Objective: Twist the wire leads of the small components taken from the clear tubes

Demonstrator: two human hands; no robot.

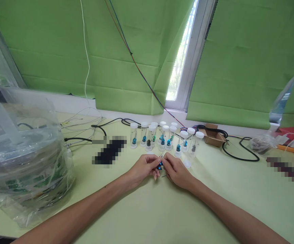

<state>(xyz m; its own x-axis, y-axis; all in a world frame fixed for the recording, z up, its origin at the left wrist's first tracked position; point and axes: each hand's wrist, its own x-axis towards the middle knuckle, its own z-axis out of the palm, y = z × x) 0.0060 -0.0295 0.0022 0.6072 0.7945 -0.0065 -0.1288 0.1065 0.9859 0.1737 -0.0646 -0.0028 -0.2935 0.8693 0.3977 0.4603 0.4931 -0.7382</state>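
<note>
In the head view my left hand [147,166] is closed in a pinch on a small shiny blue piece [159,166]. It looks like the blue pieces on thin stems inside the clear tubes. My right hand [176,170] meets it from the right, its fingers closed at the top of that piece, where a thin stem shows. A thin dark rod pokes out below my right fingers; whether they grip it is unclear. Just beyond my hands stand several clear tubes [168,143] with white caps. A white cap [187,164] lies beside my right hand.
Plastic-wrapped reels [27,162] stand at the left on the pale green table [147,217]. A blurred dark flat object [110,151] lies nearer the middle. An open cardboard box [214,137] and black cables [240,159] sit at the back right, below green blinds [136,84].
</note>
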